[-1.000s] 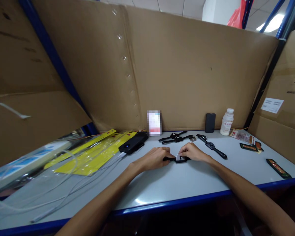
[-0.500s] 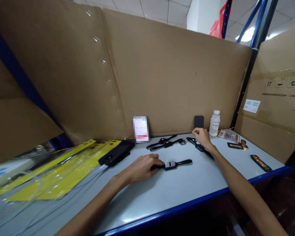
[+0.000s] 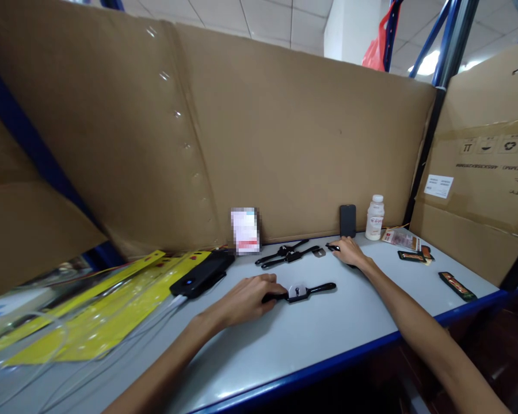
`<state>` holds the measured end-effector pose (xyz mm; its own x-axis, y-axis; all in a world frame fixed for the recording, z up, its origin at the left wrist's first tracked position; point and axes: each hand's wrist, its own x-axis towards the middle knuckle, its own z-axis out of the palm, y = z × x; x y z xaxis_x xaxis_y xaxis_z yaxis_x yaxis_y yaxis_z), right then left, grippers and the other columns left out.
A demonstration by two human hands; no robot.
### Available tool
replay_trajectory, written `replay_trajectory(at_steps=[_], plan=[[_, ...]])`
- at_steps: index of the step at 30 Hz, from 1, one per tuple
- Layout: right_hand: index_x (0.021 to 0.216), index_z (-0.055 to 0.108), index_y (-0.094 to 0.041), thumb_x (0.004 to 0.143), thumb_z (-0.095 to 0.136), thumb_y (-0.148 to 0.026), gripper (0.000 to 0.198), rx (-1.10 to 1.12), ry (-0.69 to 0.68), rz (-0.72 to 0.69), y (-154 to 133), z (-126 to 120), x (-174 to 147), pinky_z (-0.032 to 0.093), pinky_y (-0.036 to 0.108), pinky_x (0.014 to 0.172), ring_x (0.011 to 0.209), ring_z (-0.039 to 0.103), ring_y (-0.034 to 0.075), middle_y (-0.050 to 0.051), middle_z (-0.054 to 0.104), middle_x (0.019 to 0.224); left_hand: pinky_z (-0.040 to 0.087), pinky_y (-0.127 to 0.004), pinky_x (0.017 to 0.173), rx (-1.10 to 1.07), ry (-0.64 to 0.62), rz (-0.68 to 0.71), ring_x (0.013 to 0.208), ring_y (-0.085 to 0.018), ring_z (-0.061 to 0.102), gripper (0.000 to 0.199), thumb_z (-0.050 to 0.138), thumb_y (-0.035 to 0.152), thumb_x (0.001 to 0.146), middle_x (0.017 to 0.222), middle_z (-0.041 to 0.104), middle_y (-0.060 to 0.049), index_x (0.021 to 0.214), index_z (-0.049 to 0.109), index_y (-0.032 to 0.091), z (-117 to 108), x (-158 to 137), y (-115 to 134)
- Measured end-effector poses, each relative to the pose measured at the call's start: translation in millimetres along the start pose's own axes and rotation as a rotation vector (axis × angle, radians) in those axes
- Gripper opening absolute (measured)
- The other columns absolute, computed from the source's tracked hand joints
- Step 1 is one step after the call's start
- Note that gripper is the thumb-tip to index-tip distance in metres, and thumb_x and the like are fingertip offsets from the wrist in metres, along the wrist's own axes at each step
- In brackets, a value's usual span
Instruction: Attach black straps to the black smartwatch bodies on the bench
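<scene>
My left hand (image 3: 256, 296) is closed around the left handle of a black spokeshave (image 3: 299, 293), which lies on the grey tabletop with its pale blade plate facing up. Farther back on the right, my right hand (image 3: 350, 252) is wrapped over another spokeshave (image 3: 333, 247); only one end and a bit of its underside show past the fingers. Between the hands, toward the back, lie two more black spokeshaves (image 3: 291, 256), side by side and overlapping. A small loose metal blade (image 3: 319, 252) rests just right of them.
Yellow packaging cards (image 3: 125, 310) and a black power bank (image 3: 202, 275) with a white cable lie left. A phone (image 3: 347, 221) and a white bottle (image 3: 374, 218) stand at the back. Small packets (image 3: 457, 286) lie right. Cardboard (image 3: 285, 144) walls the back.
My right hand has come down onto the right spokeshave and covers most of it now. My left hand stays on its spokeshave handle. The view has shifted slightly.
</scene>
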<state>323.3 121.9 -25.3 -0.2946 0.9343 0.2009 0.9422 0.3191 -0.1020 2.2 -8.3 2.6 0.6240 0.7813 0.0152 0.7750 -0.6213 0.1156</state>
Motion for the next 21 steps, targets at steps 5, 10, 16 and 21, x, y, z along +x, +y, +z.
replay_trajectory(at_steps=[5,10,16,21], plan=[[0.129,0.073,-0.027,0.092,0.062,-0.02,0.039,0.068,-0.005,-0.013,1,-3,0,0.043,0.03,0.099,0.12,0.061,0.027,0.01,0.069,0.13,0.046,-0.031,0.081,0.001,0.004,0.001,0.097,-0.023,0.067,0.046,0.051,0.014,0.085,0.11,0.069,-0.005,0.122,0.073,0.032,1,0,-1],[0.13,0.071,-0.022,0.097,0.058,-0.029,0.036,0.086,0.119,0.104,4,-7,2,0.044,0.028,0.098,0.117,0.063,0.025,0.012,0.069,0.127,0.046,-0.031,0.08,-0.002,0.004,0.014,0.096,-0.023,0.067,0.044,0.05,0.016,0.088,0.11,0.069,-0.005,0.122,0.073,0.033,-1,-1,-1],[0.13,0.068,-0.018,0.099,0.054,-0.026,0.035,0.076,0.252,0.239,16,-12,6,0.044,0.028,0.097,0.116,0.063,0.024,0.013,0.069,0.125,0.047,-0.031,0.081,-0.006,-0.007,0.001,0.098,-0.024,0.067,0.046,0.05,0.015,0.086,0.11,0.069,-0.005,0.122,0.073,0.032,-4,-1,3],[0.128,0.068,-0.019,0.099,0.052,-0.024,0.034,0.085,0.287,0.312,20,-18,5,0.044,0.028,0.098,0.116,0.063,0.023,0.013,0.07,0.123,0.047,-0.032,0.081,-0.01,-0.008,0.005,0.098,-0.024,0.067,0.045,0.049,0.018,0.086,0.11,0.07,-0.006,0.122,0.073,0.031,-3,-1,3]])
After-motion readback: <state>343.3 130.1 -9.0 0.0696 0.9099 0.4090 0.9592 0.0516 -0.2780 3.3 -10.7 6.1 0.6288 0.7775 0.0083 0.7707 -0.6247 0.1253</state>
